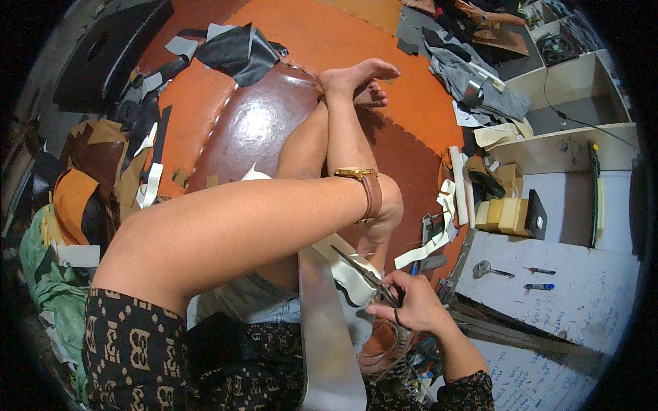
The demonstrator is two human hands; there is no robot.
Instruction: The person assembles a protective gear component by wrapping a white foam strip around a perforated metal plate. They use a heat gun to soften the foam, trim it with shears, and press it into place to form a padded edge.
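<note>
My left arm reaches across from the left, with a brown-strapped watch [369, 192] at the wrist. Beyond the watch, my left hand [385, 216] bends down, its fingers closed on a cream-white curved piece of sheet material [349, 279]. My right hand [417, 301] grips the handles of dark metal scissors [370, 274]. The scissor blades point up and left, lying over the cream piece. Just left of it, a grey flat metal-looking strip [322, 329] slants up from the lower edge. My left fingertips are partly hidden behind the hand and the piece.
My bare crossed feet [346, 82] rest on an orange and maroon floor mat [301, 41]. Black scraps [240, 55] and cream offcuts [445, 226] lie around. At right stands a low white bench [548, 294] with pens, foam blocks [504, 214] and an open compartment [569, 96]. Another person's arm [500, 17] shows far right.
</note>
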